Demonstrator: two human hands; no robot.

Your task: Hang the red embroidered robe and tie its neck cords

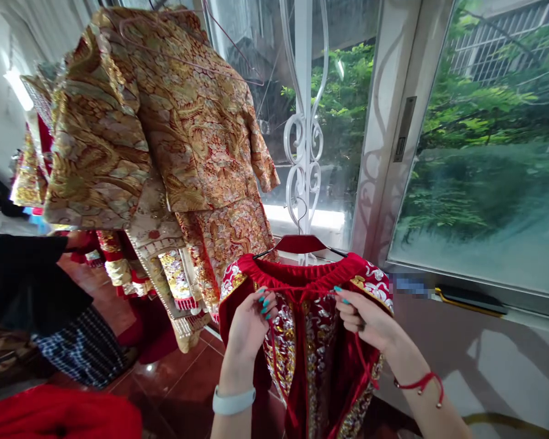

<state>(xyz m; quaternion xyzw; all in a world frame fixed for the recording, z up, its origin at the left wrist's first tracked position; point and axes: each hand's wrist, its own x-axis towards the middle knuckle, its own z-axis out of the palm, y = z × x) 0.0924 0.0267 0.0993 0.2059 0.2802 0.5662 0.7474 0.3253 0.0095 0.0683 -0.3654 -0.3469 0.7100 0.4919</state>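
A red velvet garment (320, 366) with silver and gold embroidery hangs in front of me on a hanger (301, 244) with a dark red middle. Its gathered neckline has a thin red drawstring (297, 289), pulled out straight between my hands. My left hand (252, 317), with a pale band on its wrist, pinches one side of the drawstring. On the other side my right hand (363, 317) pinches it too, a red cord bracelet (423, 385) on that wrist. Loose string ends dangle below both hands.
Gold brocade garments (187, 122) hang at the left on hangers. A person in dark clothes (22, 286) is at the far left. Windows (480, 152) with a white scrolled metal bar (303, 140) stand ahead. Red cloth (59, 414) lies at bottom left.
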